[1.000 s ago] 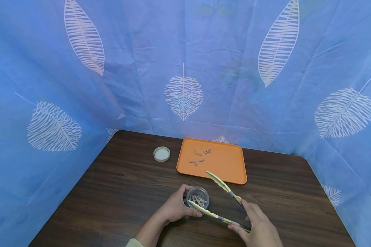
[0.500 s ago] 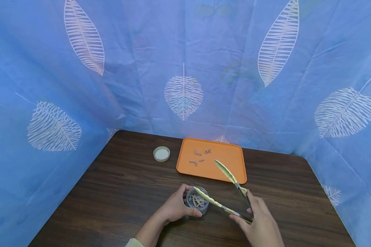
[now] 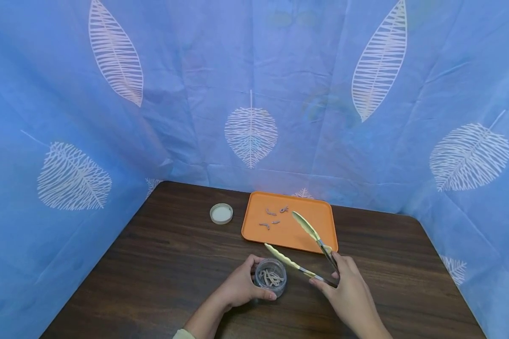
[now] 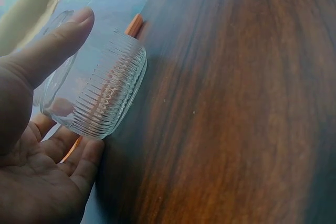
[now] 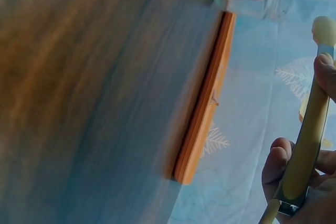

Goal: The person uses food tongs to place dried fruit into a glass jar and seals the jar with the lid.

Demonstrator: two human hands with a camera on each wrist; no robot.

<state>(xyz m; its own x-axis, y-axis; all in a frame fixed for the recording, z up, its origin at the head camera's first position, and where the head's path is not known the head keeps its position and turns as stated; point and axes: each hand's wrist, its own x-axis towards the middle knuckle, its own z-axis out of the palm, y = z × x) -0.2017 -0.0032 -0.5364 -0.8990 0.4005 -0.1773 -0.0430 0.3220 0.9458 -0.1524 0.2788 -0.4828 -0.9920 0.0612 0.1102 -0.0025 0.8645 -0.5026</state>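
My left hand [image 3: 242,285] curls round a small clear ribbed jar [image 3: 271,277] that stands on the dark wooden table [image 3: 161,263]; the jar holds several small greyish pieces. The left wrist view shows the jar [image 4: 97,95] between thumb and fingers. My right hand [image 3: 348,294] grips pale yellow tongs [image 3: 301,245] by their metal end, arms spread apart, tips over the near edge of the orange tray [image 3: 318,235]. Several small greyish pieces [image 3: 273,216] lie on the tray's left half. The right wrist view shows the tongs' arm [image 5: 307,145] and the tray's edge [image 5: 202,108].
A white round lid [image 3: 221,213] lies on the table left of the tray. Blue cloth with white leaf prints [image 3: 254,94] walls the table at the back and both sides. Bare table stretches to the left and right of my hands.
My right hand has carried the tongs away from the jar's mouth, forward and up toward the tray. My left hand and the jar have stayed put.
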